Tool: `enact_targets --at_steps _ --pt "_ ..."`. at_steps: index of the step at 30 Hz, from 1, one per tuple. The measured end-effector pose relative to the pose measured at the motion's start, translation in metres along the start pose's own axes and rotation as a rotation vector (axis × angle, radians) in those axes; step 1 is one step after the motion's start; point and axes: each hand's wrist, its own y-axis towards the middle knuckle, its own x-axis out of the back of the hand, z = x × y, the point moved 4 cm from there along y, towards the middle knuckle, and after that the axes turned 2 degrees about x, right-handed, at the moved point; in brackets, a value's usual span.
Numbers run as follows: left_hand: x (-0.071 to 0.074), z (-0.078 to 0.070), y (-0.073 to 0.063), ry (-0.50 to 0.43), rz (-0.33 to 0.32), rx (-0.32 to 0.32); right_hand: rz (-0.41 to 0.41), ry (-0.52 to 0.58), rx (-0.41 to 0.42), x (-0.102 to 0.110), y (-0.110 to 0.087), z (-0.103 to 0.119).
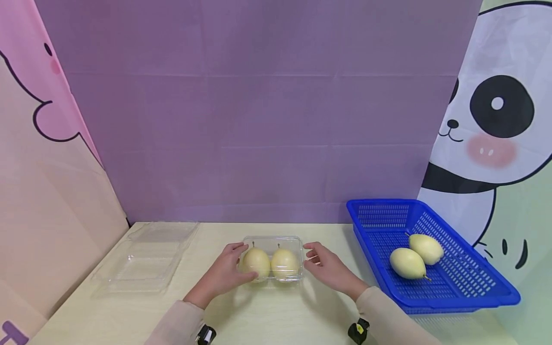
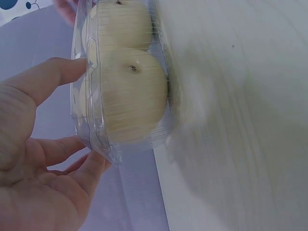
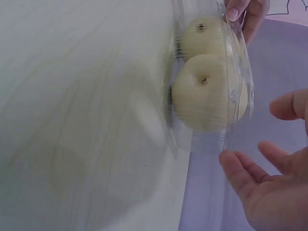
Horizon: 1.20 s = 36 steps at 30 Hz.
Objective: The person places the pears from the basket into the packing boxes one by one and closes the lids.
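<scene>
A clear plastic clamshell box (image 1: 272, 239) stands on the table with its lid down over two pale yellow pears, the left pear (image 1: 257, 262) and the right pear (image 1: 284, 265). My left hand (image 1: 221, 277) grips the box at its left end. In the left wrist view the thumb (image 2: 67, 71) lies on the lid's edge and the fingers are at the box's end, partly hidden behind it. Beside the right end is my right hand (image 1: 331, 269), fingers loosely bent and holding nothing. One of its fingertips (image 3: 228, 158) is right at the box's rim.
To the right a blue perforated basket (image 1: 457, 303) holds two more pears (image 1: 407, 263). Opened clear plastic clamshell packaging (image 1: 144, 261) lies on the table's left side. A purple backdrop (image 1: 267, 115) hangs along the table's back edge, with printed cloths on both sides.
</scene>
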Motion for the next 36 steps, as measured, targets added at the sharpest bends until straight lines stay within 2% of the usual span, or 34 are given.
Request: enact_targets --at_steps 6,12,19,27,36 --pt "0.0 0.001 0.001 0.002 0.002 0.001 -0.001 -0.072 0.115 -0.004 0.002 0.015" --pt "0.001 0.002 0.003 -0.004 0.006 0.004 0.007 -0.18 0.183 -0.013 0.006 0.02" --pt "0.002 0.002 0.002 -0.035 0.017 0.013 0.039 -0.252 0.187 -0.022 0.007 0.022" --pt "0.003 0.002 0.002 -0.085 0.022 0.009 0.071 -0.29 0.192 -0.021 0.005 0.026" --pt "0.003 0.003 0.003 -0.097 0.029 0.016 0.12 -0.321 0.176 -0.021 0.004 0.029"
